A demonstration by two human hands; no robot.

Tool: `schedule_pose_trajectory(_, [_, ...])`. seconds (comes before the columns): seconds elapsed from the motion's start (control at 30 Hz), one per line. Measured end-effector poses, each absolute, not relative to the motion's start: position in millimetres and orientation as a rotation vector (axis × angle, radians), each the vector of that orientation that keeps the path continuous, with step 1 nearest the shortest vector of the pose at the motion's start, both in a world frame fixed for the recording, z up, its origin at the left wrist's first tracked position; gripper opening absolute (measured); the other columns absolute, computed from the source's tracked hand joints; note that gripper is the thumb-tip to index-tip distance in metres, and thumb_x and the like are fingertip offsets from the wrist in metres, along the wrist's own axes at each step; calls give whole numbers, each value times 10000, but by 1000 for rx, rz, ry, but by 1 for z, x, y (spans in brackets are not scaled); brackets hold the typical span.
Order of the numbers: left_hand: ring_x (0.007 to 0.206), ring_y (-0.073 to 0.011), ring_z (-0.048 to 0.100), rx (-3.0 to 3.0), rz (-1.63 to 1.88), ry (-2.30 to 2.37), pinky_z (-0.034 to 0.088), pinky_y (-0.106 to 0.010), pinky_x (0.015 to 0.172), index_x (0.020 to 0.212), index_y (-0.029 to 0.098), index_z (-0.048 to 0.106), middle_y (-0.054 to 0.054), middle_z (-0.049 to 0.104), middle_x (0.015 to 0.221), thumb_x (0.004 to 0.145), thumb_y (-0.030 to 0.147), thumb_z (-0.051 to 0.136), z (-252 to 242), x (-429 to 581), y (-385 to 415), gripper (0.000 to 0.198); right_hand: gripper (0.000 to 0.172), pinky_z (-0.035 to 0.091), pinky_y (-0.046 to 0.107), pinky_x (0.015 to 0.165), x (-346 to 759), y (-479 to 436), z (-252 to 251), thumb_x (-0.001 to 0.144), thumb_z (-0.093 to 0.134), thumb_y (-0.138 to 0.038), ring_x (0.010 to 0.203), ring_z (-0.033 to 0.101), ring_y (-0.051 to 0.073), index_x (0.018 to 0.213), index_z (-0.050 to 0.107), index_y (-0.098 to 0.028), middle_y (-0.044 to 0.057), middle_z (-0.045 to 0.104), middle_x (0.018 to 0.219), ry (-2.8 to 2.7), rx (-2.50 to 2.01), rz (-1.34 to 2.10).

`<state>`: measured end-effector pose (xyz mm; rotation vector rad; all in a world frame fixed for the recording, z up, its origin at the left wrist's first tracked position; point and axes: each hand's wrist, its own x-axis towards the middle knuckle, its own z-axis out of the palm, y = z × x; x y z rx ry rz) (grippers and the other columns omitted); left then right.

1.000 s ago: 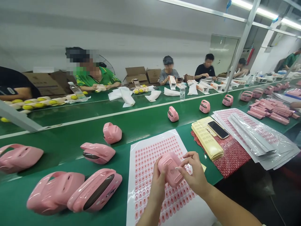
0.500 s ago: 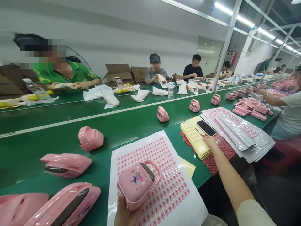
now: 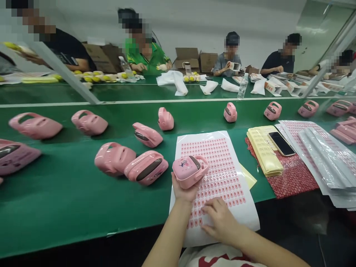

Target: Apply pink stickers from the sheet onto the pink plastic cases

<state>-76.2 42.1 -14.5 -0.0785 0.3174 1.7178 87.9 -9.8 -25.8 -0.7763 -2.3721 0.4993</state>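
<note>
- The held case (image 3: 184, 169) is pink, with small dark figures printed on its face, and it has a dark brown band (image 3: 197, 162).
- The sticker sheet (image 3: 248, 218) is white; it carries regular rows of pink stickers (image 3: 219, 182), each with a red centre.
- The table (image 3: 69, 207) is green.
- The label stack (image 3: 263, 150) is pale yellow.
- The bubble wrap (image 3: 296, 181) is red, in a pattern of small cells.
- The phone (image 3: 281, 143) has a black screen.

the pink handled case (image 3: 187, 171) hides most of my left fingers (image 3: 175, 183); its underside is out of sight. i cannot tell whether my right fingers (image 3: 214, 204) touch the sticker sheet (image 3: 248, 218). the left edge cuts off another case (image 3: 18, 163).
</note>
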Motion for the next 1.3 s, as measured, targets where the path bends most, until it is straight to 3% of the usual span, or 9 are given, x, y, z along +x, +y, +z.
schedule_pose_trajectory(0.07, [881,-315,600,-115,1753,318,522,-452,647,1067,154,559,-152,631,970,797,521,368,-8,-73,42,494,285,412,364,711,80,-17,-37,705,626,-274,855,482,227,964,554,-177,73,585,929,-2389,-724,304])
schedule_pose_trajectory(0.2, [857,-295,606,-130,1777,327,527,-416,621,1055,148,556,-149,633,964,817,500,340,-2,-70,42,477,83,372,351,716,78,-15,-54,788,513,-160,810,489,189,835,577,-182,38,614,881,-2277,-557,55])
schedule_pose_trajectory(0.3, [866,-297,600,-132,1804,348,520,-430,636,1084,165,538,-137,632,966,804,495,377,-6,-70,42,462,139,372,326,699,78,-16,-59,811,463,-132,763,499,165,722,558,-182,27,615,806,-2246,-540,58])
schedule_pose_trajectory(0.4, [870,-295,596,-130,1809,359,515,-438,649,1101,182,527,-126,630,969,794,506,391,-10,-70,42,466,123,387,319,713,78,-17,-55,831,449,-181,766,517,167,827,571,-169,45,626,817,-2265,-623,110])
schedule_pose_trajectory(0.57, [833,-279,602,-151,1779,485,521,-419,621,1101,178,517,-121,626,946,805,551,329,-9,-70,47,511,267,339,367,905,86,-7,-46,839,460,-307,1009,515,206,1053,539,-168,59,631,1045,-2408,-569,145])
schedule_pose_trajectory(0.73, [841,-282,591,-117,1748,525,521,-418,584,1143,193,498,-127,606,982,809,561,321,-3,-66,61,528,322,355,397,918,95,8,-37,839,466,-331,1063,517,211,1132,515,-206,45,602,1141,-2558,-572,202])
schedule_pose_trajectory(1.0, [848,-266,586,-118,1797,540,524,-396,596,1150,191,488,-124,578,1019,817,566,282,-4,-64,64,542,340,373,477,886,85,5,-30,754,595,-272,1033,537,269,1080,542,-190,90,619,1104,-2541,-659,261])
schedule_pose_trajectory(1.3, [846,-268,600,-130,1828,492,529,-393,599,1133,176,512,-126,607,991,815,563,302,-6,-60,57,542,150,348,448,873,79,-7,-46,822,476,-124,949,554,213,905,575,-200,55,656,965,-2352,-639,158])
